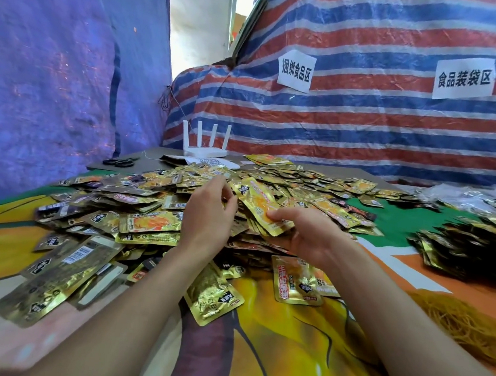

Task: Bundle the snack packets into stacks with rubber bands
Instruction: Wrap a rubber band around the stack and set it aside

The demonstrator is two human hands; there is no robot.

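A wide heap of gold foil snack packets covers the middle of the table. My right hand holds a small stack of packets from below, thumb pressed on the top packet. My left hand hovers just left of that stack, its curled fingers at a packet on the heap; whether it grips one is hidden. A mass of tan rubber bands lies at the right edge. Bundled packets are piled at the far right.
A colourful printed cloth covers the table. Black scissors and a white router stand at the back left. Striped tarpaulin with two paper signs rises behind, blue tarpaulin on the left. Loose packets lie near my forearms.
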